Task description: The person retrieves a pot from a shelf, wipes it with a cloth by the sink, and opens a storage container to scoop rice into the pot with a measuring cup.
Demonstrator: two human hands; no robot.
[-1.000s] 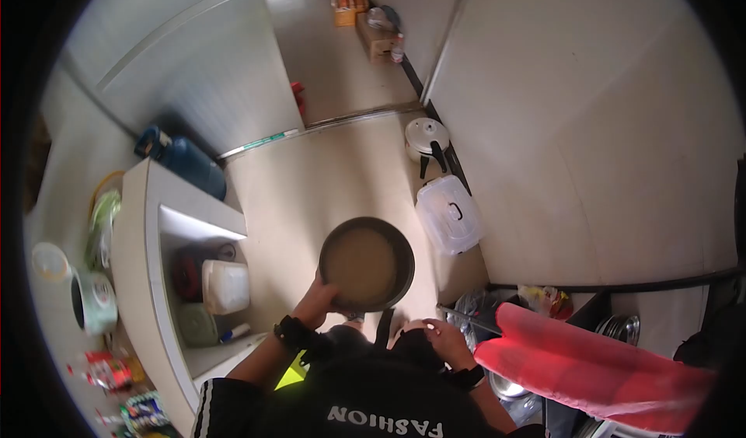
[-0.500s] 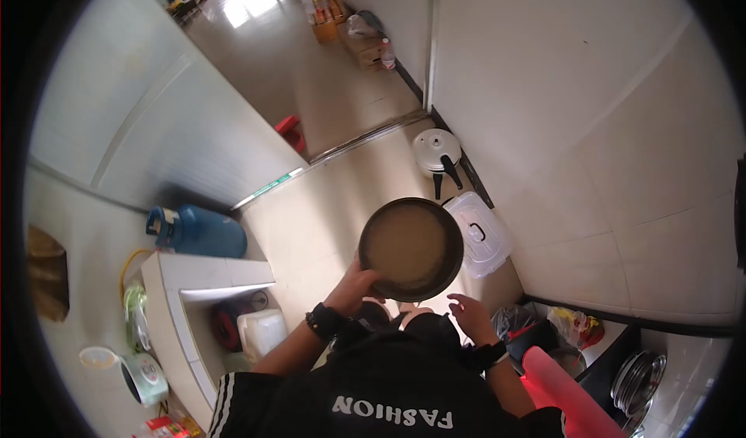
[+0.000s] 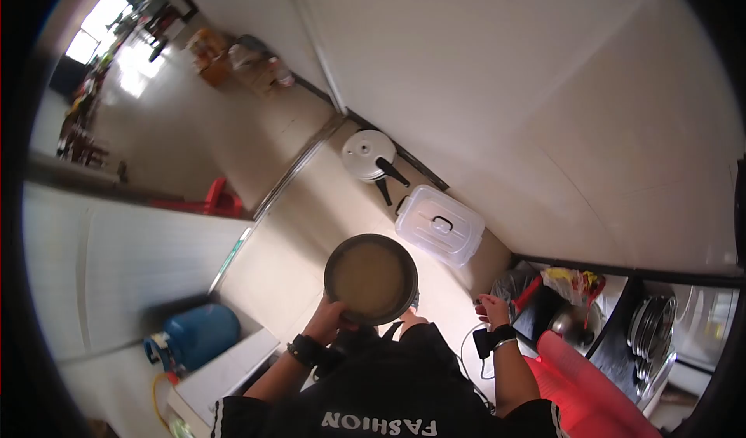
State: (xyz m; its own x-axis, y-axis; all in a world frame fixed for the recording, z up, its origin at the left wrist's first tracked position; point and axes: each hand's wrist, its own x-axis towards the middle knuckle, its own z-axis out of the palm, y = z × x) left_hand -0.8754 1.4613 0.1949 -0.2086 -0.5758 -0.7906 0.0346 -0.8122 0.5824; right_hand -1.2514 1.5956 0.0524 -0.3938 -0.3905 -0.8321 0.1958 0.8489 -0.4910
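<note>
A round dark-rimmed pot (image 3: 371,278) with cloudy brownish content is held out in front of my body. My left hand (image 3: 329,320) grips its lower left edge, the thumb at the rim and the other fingers hidden beneath. Off to the right, my right hand (image 3: 493,310) is raised apart from the pot, near the shelf, with its fingers apart and nothing in them. Beyond the pot, a clear plastic box (image 3: 440,224) with a black handle rests on the floor.
A pressure cooker (image 3: 369,155) stands by the wall. At the lower left lies a blue gas cylinder (image 3: 203,337) beside a white counter. A dark shelf (image 3: 614,321) holds metal plates (image 3: 651,325), with a red cloth-like object (image 3: 583,376) below. A doorway opens at the upper left.
The view has turned right, so the doorway and counter have shifted left. My left hand still holds the pot. My right hand has moved outward, away from my body.
</note>
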